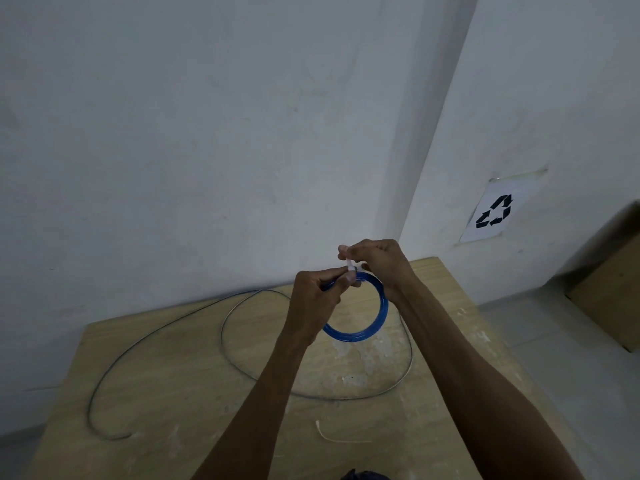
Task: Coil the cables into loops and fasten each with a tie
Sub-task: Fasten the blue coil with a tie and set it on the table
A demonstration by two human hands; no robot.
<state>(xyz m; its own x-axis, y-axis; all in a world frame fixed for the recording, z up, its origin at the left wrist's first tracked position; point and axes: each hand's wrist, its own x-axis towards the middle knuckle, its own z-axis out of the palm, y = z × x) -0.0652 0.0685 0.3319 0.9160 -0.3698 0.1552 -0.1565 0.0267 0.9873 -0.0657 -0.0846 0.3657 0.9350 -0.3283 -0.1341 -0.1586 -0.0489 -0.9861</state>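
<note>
The person holds a blue coil [363, 327] up above the tabletop [173, 358], with both hands meeting at the top of the loop. The left hand [317, 303] is closed around the bundled turns, pinching them together just below a white tie [349, 265]. The right hand [375, 263] is closed too, and its fingertips grip the free end of the tie, which stands up and a little to the left from the bundle.

The relation that matters is this one: the tie sits between the two hands, touching both, and its long axis runs upward away from the coil, across the turns and not along them. The rest of the loop hangs down below the hands and toward the person, free of the tabletop. The right hand is the nearer one to the tail of the tie, so I judge that it will do the pulling, while the left only holds the turns steady. Whether the tie is already locked I cannot tell; the head of it is too small and partly hidden.

Below the hands, a grey cable [145, 341] lies loose on the tabletop in wide curves, not yet coiled. Nearer to the person than the hands lies a spare tie [332, 436].
</note>
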